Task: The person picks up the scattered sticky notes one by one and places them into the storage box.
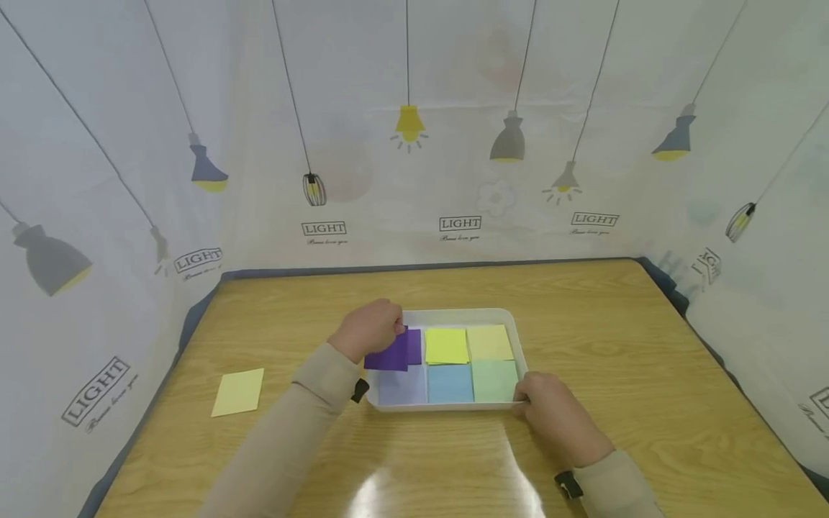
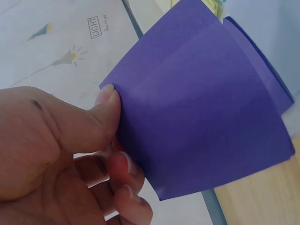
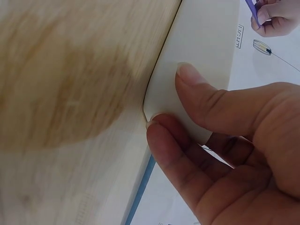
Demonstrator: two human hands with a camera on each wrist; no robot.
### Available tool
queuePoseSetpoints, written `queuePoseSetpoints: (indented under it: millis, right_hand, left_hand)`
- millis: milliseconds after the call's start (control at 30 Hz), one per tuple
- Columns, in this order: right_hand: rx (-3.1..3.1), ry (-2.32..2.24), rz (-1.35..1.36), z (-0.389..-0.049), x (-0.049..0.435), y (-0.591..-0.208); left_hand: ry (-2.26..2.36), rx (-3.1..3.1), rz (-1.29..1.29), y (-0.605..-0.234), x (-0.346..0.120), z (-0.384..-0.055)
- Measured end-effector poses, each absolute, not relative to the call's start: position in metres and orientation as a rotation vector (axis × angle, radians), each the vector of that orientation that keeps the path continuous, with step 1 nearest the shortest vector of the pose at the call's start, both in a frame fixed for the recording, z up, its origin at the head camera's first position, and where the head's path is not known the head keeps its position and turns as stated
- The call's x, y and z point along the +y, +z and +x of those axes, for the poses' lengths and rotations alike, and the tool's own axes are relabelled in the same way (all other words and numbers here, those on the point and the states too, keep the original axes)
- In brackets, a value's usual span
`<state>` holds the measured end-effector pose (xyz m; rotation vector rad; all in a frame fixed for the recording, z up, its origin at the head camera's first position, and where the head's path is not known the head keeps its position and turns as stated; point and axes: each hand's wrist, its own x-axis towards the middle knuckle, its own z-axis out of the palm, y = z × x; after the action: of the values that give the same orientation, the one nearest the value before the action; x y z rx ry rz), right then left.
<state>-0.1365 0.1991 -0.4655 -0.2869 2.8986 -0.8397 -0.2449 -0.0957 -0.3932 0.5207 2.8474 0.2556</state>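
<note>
A shallow white tray (image 1: 453, 407) holds square sticky notes in two rows. My left hand (image 1: 372, 327) is over its back left part, pinching a few purple sticky notes (image 2: 197, 108) between thumb and fingers; the sheets fan slightly apart. More purple notes (image 1: 414, 347) lie behind them in the tray. Beside these are bright yellow notes (image 1: 445, 345) and pale yellow notes (image 1: 490, 342). The front row has lavender notes (image 1: 403, 386), blue notes (image 1: 450, 383) and green notes (image 1: 495, 381). With thumb and fingers, my right hand (image 3: 243, 136) grips the tray's front right corner.
One pale yellow sticky note (image 1: 237, 393) lies on the wooden table (image 1: 615, 324), left of my left forearm. A white cloth printed with lamps (image 1: 414, 194) hangs behind the table and along both sides. Dark edging (image 1: 421, 269) runs along the table's back.
</note>
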Motion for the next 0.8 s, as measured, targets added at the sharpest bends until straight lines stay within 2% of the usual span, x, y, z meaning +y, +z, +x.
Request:
queuePoseSetpoints:
  millis: [800]
  right_hand:
    - [2.924,-0.799,-0.279,-0.137,0.198,-0.467]
  left_hand:
    - [0.22,2.787,0.423,-0.41,-0.076,-0.273]
